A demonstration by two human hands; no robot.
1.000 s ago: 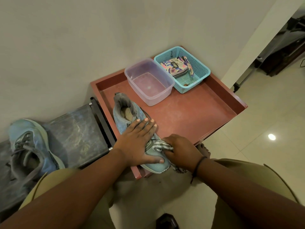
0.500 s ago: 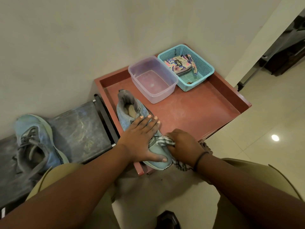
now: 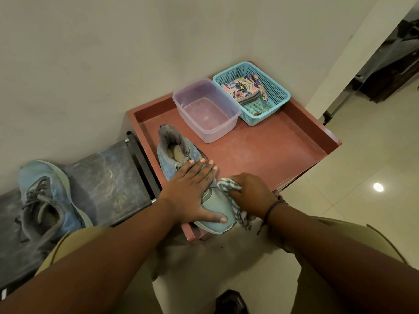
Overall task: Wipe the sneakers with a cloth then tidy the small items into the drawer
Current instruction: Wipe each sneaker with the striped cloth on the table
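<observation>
Head view. Your left hand (image 3: 192,191) lies flat, fingers straight, pressing the sneaker (image 3: 192,175) down at the near-left corner of the red tray-top stand (image 3: 283,152); the toe overhangs the near edge. Your right hand (image 3: 251,193) is closed around the striped cloth (image 3: 226,185), held against the shoe's right side. A clear tub (image 3: 205,109) and a teal basket (image 3: 269,98) of small items (image 3: 242,88) sit along the far edge. The second sneaker (image 3: 49,200) rests on the dark bench (image 3: 106,173) to the left, well apart.

Risk: because the toe overhangs, a firm wipe toward you could tip or slide the shoe off the edge if your left hand eases its pressure. No drawer is visible.
</observation>
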